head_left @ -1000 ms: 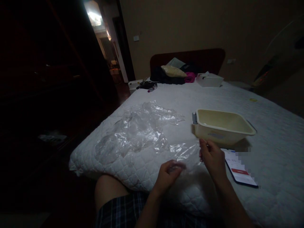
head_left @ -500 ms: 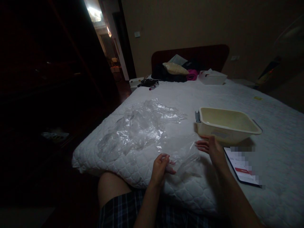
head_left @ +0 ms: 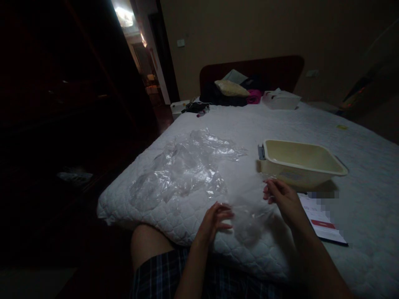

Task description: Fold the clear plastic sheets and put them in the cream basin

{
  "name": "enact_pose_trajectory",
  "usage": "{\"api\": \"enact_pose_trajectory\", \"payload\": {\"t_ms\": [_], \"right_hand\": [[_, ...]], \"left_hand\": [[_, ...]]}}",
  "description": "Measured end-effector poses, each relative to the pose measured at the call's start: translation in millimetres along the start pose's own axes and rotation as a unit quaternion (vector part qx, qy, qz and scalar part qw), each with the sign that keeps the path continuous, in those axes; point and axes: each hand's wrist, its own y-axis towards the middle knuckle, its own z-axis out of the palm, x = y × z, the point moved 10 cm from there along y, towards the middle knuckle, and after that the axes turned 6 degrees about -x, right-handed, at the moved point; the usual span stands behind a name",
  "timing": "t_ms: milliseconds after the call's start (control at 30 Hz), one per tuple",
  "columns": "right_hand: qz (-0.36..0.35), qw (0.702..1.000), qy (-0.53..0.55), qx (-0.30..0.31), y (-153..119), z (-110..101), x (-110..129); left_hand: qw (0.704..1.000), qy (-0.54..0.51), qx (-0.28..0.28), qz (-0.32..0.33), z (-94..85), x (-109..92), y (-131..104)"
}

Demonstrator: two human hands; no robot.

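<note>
A thin clear plastic bag (head_left: pixel 249 224) hangs loosely between my two hands at the front edge of the bed. My right hand (head_left: pixel 282 197) pinches its upper right part between thumb and fingertips. Curved and apart, the fingers of my left hand (head_left: pixel 216 220) are beside the bag's left edge; whether they touch it is hard to make out. More crumpled clear plastic bags (head_left: pixel 190 166) lie in a heap beyond my left hand. Just past my right hand sits a cream plastic basin (head_left: pixel 304 176) with grey handles.
A tablet or phone with a lit screen (head_left: pixel 324 222) lies right of my right forearm. On the far side of the white quilted bed (head_left: pixel 237 124) are piled clothes (head_left: pixel 232 88) and a white box (head_left: pixel 282 100). The room at left is dark.
My right hand has closed from spread fingers into a pinch on the plastic bag. My left hand's fingers have opened, and the bag between the hands has shifted and sagged.
</note>
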Motion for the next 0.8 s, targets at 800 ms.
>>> {"api": "enact_pose_trajectory", "payload": {"t_ms": [800], "right_hand": [[-0.057, 0.981, -0.171, 0.067, -8, -23, 39]], "left_hand": [[0.945, 0.256, 0.027, 0.201, 84.0, -89, -7]]}}
